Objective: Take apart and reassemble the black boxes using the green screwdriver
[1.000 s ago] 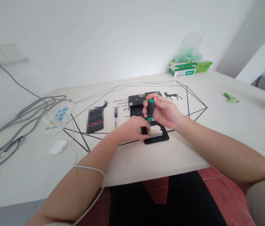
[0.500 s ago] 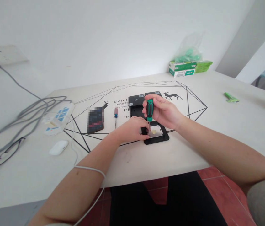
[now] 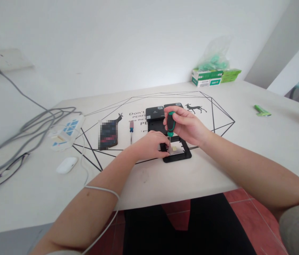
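My right hand (image 3: 185,125) is closed around a green-and-black screwdriver (image 3: 170,124), held upright with its tip down inside an open black device case (image 3: 178,153). A small pale square part lies inside that case. My left hand (image 3: 149,145) rests on the case's left side, its fingers pinched close to the screwdriver's tip; what they pinch is hidden. Two more black boxes (image 3: 154,113) lie just behind the case.
A red-handled screwdriver (image 3: 131,129) and a phone (image 3: 107,134) lie left of the boxes. Farther left are a power strip (image 3: 68,131) with grey cables and a white earbud case (image 3: 67,165). Green boxes (image 3: 207,77) sit at the back right, a green lighter (image 3: 262,110) to the right.
My right hand has shifted its grip round the screwdriver handle; the tip stays in the case. My left hand has stayed in place.
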Available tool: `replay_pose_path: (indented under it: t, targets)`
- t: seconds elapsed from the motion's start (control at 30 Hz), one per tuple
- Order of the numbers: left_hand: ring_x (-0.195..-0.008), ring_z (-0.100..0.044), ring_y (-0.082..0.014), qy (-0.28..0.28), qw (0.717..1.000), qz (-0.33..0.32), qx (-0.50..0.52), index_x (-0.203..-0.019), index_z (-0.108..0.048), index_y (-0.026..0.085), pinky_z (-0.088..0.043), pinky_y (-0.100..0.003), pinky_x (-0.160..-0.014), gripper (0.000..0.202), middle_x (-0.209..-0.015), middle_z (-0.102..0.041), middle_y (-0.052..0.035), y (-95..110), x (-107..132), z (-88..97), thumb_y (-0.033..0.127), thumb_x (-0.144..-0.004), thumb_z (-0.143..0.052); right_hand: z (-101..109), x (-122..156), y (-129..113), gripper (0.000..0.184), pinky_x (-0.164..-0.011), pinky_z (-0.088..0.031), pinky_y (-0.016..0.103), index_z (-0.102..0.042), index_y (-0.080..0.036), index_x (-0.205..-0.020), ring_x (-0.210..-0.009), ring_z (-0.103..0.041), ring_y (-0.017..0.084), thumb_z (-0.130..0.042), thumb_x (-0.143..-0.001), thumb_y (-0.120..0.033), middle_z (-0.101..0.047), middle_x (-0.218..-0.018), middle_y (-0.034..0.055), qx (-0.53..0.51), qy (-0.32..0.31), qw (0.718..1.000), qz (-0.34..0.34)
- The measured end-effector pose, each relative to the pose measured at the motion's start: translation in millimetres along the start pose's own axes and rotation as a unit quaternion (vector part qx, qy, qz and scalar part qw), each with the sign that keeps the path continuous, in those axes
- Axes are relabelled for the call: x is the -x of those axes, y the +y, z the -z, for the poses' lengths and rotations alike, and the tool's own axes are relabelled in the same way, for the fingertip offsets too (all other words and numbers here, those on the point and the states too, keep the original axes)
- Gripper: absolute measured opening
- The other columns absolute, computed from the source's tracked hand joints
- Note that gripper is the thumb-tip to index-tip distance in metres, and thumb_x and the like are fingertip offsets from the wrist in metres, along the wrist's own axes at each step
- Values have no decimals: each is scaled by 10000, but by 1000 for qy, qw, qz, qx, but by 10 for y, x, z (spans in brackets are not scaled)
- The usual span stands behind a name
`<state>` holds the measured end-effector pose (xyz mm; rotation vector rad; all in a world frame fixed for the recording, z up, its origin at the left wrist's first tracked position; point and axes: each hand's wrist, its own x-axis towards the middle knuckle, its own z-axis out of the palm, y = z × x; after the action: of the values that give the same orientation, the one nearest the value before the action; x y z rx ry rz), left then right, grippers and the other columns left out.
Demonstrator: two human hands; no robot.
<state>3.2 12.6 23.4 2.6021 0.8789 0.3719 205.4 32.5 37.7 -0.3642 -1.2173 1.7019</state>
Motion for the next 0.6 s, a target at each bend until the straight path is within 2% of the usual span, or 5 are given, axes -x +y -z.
replay_pose_path:
  t: [0.2, 0.3, 0.4, 0.47, 0.6]
  targets:
    - [-959, -715, -198, 1, 1000, 0, 5, -883, -779, 263, -478, -339, -977, 53, -959, -800, 24, 47, -4, 26, 232, -841, -772, -20, -17, 24, 275, -726, -607, 316, -691, -265, -1150, -884, -720, 173, -737, -916, -403, -752, -1057, 14, -16, -11, 1000, -19]
    - [-969, -716, -198, 2, 1000, -1, 5, -895, -777, 262, -474, -345, -989, 49, -960, -799, 22, 29, -7, 14, 243, -850, -766, -12, -12, 32, 301, -747, -601, 288, -698, -272, -1106, -907, -704, 156, -795, -881, -448, -739, -1053, 3, -4, 4, 1000, -7]
    - [-996, -714, -203, 1, 1000, -2, 1, -918, -773, 263, -465, -354, -997, 68, -965, -795, 21, -8, -6, -10, 260, -850, -775, 15, -10, 27, 307, -690, -570, 239, -713, -271, -1005, -827, -667, 126, -889, -800, -417, -702, -918, -30, 22, 37, 999, 13]
    - [-1006, -714, -209, 2, 1000, -4, 1, -917, -768, 261, -461, -358, -1001, 76, -969, -795, 19, -28, -4, -23, 265, -844, -787, 34, -15, 17, 275, -663, -555, 230, -716, -264, -965, -776, -650, 120, -893, -800, -394, -679, -840, -37, 29, 50, 998, 15]
    - [-994, -716, -206, 7, 1000, -6, 5, -908, -759, 255, -465, -344, -996, 72, -967, -790, 12, -36, -1, -25, 274, -846, -790, 42, -36, 0, 234, -687, -578, 242, -732, -244, -1001, -817, -695, 130, -844, -838, -368, -717, -909, -18, 7, 52, 999, 15]
